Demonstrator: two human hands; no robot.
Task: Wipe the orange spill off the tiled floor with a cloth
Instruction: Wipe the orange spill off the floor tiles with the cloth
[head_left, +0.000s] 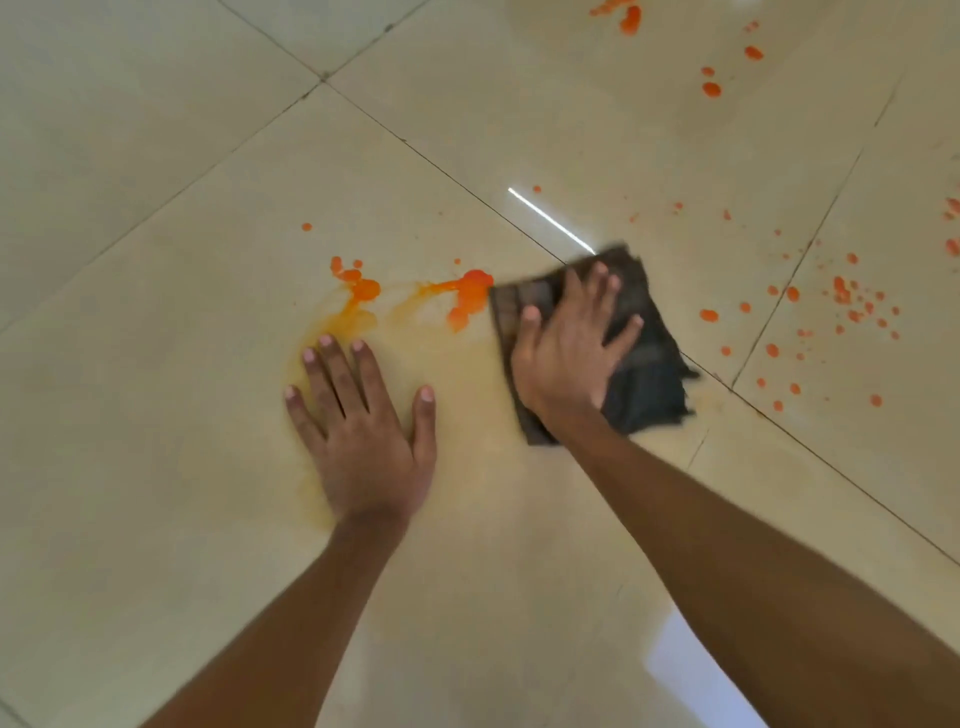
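Right fingers (602, 291): spread open and laid flat on the dark cloth, nothing being gripped; the thumb is pressed near the cloth's left edge
Right hand (563, 353): palm down on the cloth (644, 364), the forearm reaching back toward the lower right corner of the view
Left fingers (332, 369): spread wide and pressed flat on the bare tile, nothing held; the fingertips are set just beside the pale yellow smear
Left hand (363, 441): braced palm down on the tiled floor (156, 364), left of the cloth and apart from it
Cloth: dark, folded and frayed at its right edge, blurred; it is laid across a grout line, its upper left corner touching the largest orange blob
Orange spill (467, 296): thick blobs and thin streaks are seen on the central tile, directly left of the cloth and just beyond the left fingertips
Smear (311, 332): a faint yellow arc is traced from the blobs down past the left hand toward the wrist
Droplets (841, 301): many small orange spots are scattered over the tiles to the right of the cloth, well apart from both hands
Far splashes (711, 88): further orange marks are visible near the top edge of the floor, at the upper right
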